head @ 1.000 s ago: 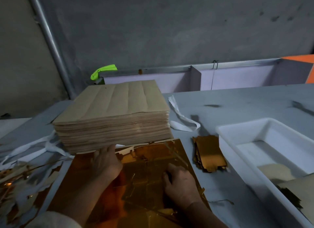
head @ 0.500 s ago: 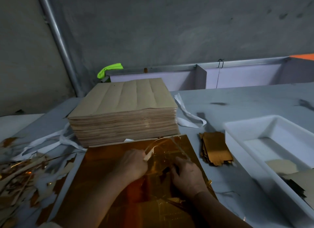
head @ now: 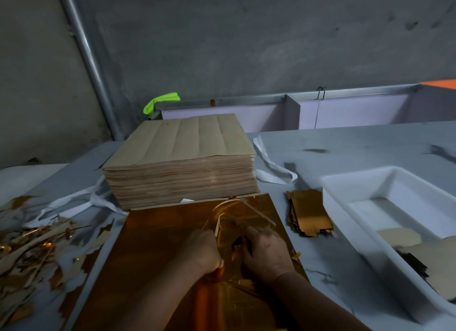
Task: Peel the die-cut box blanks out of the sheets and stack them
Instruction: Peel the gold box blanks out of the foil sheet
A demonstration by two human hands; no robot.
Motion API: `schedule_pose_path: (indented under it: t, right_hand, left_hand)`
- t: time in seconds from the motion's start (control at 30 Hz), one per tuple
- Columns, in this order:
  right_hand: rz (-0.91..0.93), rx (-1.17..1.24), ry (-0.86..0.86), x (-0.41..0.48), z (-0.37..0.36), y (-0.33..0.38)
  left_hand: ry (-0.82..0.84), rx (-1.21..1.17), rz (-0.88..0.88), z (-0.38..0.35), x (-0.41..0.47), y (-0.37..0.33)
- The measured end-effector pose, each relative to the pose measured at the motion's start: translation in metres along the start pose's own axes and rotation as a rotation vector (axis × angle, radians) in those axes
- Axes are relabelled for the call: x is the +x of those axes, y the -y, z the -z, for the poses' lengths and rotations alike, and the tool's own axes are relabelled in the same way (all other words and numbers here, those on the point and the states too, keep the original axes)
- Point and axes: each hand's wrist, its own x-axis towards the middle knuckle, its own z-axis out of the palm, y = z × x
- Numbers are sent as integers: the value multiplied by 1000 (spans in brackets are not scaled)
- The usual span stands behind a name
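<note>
Gold sheet under right hand, left hand pinching strip

No word, number or label could be read anywhere on the bench. The shiny gold foil-faced sheet showed only glare, the tall stack of plain brown card sheets showed only creases, and the white plastic tray bore no legible mark.
</note>
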Motion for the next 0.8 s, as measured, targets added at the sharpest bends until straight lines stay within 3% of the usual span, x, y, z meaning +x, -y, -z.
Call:
schedule_pose_path:
  t: [0.2, 0.4, 0.67, 0.8]
  right_hand:
    - [15, -67, 94, 5, 12, 6]
    - [-57, 0, 239, 10, 21, 5]
    - [-118, 134, -109, 1, 30, -5]
    - [-161, 241, -136, 4, 35, -5]
  left_hand:
    - [32, -112, -1, 0, -1, -1]
    - [-52, -95, -20, -3, -2, -3]
    - [-160, -257, -53, 25, 1, 11]
    - [-200, -418, -54, 39, 3, 21]
